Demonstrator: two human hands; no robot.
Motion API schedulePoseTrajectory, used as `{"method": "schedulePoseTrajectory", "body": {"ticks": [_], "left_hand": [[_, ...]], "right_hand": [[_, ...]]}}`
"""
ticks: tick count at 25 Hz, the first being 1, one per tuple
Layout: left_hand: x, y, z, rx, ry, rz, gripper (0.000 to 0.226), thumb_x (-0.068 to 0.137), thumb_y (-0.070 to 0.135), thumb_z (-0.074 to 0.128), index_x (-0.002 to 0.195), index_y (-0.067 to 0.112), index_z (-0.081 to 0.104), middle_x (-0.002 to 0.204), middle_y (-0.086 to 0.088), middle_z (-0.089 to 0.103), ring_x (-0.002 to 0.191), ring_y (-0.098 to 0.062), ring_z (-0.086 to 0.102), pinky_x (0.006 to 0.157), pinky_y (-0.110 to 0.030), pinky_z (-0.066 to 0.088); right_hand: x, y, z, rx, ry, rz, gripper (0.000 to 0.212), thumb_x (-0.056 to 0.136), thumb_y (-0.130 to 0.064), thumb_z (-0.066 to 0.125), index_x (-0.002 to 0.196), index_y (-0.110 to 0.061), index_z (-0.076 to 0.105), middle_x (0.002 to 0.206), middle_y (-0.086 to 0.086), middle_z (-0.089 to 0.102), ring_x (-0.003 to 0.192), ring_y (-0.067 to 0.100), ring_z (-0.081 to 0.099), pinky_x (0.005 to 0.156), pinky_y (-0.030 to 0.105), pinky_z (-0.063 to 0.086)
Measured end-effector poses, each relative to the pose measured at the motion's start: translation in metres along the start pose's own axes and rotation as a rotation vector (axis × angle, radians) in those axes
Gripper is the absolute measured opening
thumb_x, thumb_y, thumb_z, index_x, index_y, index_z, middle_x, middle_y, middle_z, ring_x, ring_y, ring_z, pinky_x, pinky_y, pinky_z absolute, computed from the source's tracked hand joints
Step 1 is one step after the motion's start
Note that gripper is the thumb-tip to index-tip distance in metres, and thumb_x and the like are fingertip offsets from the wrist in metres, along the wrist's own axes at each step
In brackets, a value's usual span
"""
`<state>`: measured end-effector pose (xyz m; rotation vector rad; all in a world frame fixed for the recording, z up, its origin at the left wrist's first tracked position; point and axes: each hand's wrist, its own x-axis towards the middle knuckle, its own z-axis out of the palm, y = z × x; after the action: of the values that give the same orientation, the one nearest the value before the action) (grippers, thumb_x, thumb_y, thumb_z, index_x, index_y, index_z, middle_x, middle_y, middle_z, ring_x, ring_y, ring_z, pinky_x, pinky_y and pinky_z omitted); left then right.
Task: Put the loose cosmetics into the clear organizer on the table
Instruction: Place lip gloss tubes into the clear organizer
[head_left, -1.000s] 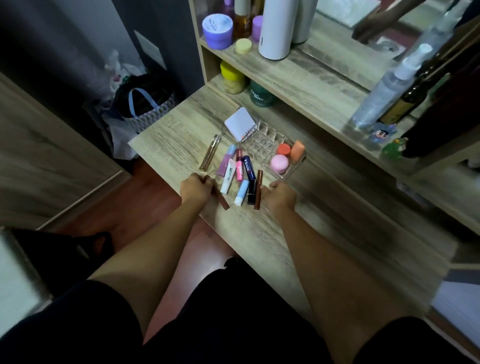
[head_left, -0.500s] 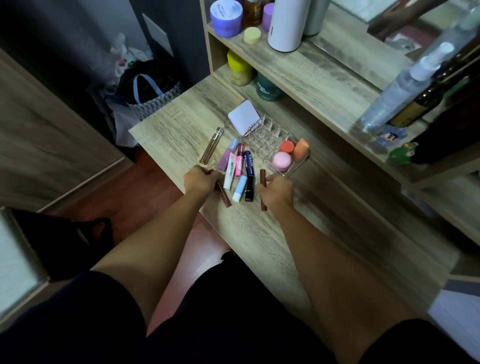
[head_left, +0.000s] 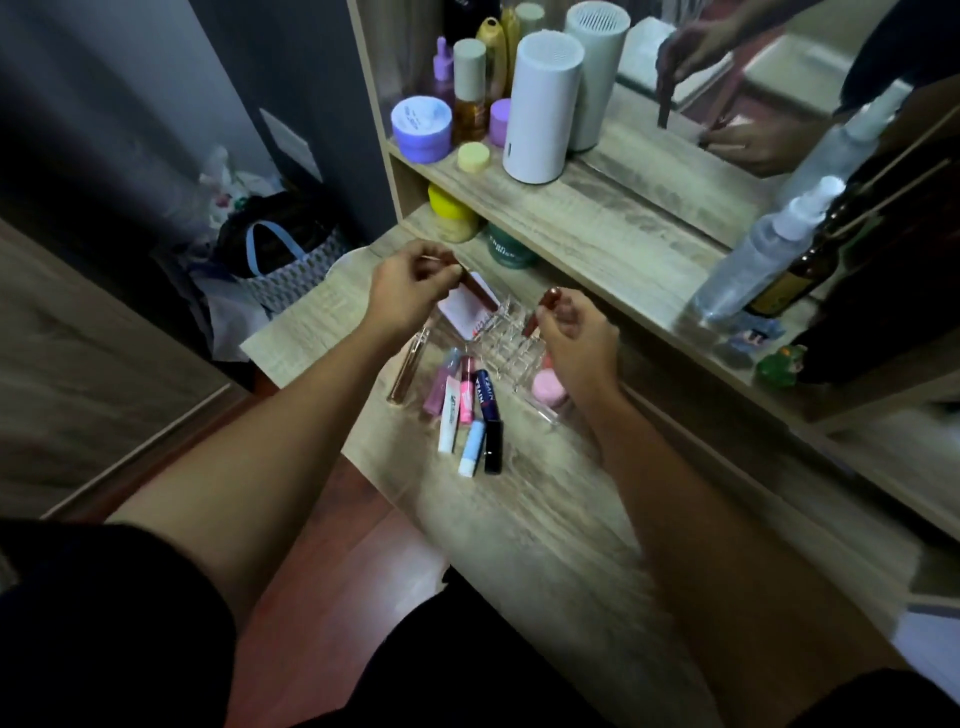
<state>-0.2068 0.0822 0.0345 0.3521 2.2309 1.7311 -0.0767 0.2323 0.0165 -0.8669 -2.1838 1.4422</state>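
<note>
The clear organizer (head_left: 506, 343) sits on the wooden table (head_left: 545, 519), holding a pink round sponge (head_left: 548, 388) and a white compact (head_left: 466, 310). My left hand (head_left: 410, 291) hovers above its far left corner, shut on a brown lip tube (head_left: 477, 288). Over the organizer's grid, my right hand (head_left: 576, 338) grips a second brown tube (head_left: 540, 309) held nearly upright. Several loose tubes lie in front: a clear-brown gloss (head_left: 408, 371), a white tube (head_left: 450, 415), a pink one (head_left: 466, 395), a dark blue one (head_left: 487, 395), a light blue one (head_left: 471, 447) and a black one (head_left: 493, 447).
A shelf (head_left: 597, 218) behind the table carries a tall white cylinder (head_left: 543, 109), purple jars, bottles and a spray bottle (head_left: 763, 254). A mirror (head_left: 753, 78) reflects my hands. Yellow (head_left: 449, 210) and green (head_left: 506, 249) jars stand under the shelf. A bag (head_left: 280, 254) sits on the floor at left.
Both hands have lifted from the table's front edge, each carrying a brown tube, and moved forward over the organizer. My view has tilted up a little.
</note>
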Motion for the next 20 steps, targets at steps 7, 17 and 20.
{"method": "schedulePoseTrajectory", "body": {"ticks": [7, 17, 20], "left_hand": [[0.046, 0.007, 0.023, 0.421, -0.341, 0.233, 0.021, 0.081, 0.010, 0.067, 0.102, 0.007, 0.062, 0.099, -0.016, 0.071, 0.086, -0.015, 0.062, 0.080, -0.025, 0.047], [0.065, -0.001, 0.035, 0.705, -0.618, 0.368, 0.023, 0.080, 0.008, 0.067, 0.103, 0.008, 0.063, 0.099, -0.011, 0.070, 0.083, -0.011, 0.059, 0.073, -0.017, 0.040], [0.066, -0.003, 0.034, 0.709, -0.606, 0.361, 0.023, 0.080, 0.009, 0.067, 0.103, 0.010, 0.063, 0.098, -0.010, 0.070, 0.083, -0.013, 0.060, 0.074, -0.019, 0.041]], "right_hand": [[0.022, 0.007, 0.019, -0.046, 0.064, -0.022, 0.024, 0.085, -0.008, 0.065, 0.109, -0.009, 0.066, 0.096, 0.011, 0.074, 0.082, 0.008, 0.064, 0.075, 0.024, 0.053], [0.035, 0.017, 0.032, -0.230, -0.042, 0.081, 0.029, 0.084, -0.014, 0.068, 0.113, -0.014, 0.063, 0.102, 0.011, 0.073, 0.095, 0.022, 0.068, 0.086, 0.038, 0.057], [0.034, 0.019, 0.033, -0.278, -0.075, 0.095, 0.028, 0.085, -0.019, 0.067, 0.112, -0.016, 0.064, 0.103, 0.009, 0.073, 0.096, 0.022, 0.068, 0.088, 0.044, 0.056]]}}
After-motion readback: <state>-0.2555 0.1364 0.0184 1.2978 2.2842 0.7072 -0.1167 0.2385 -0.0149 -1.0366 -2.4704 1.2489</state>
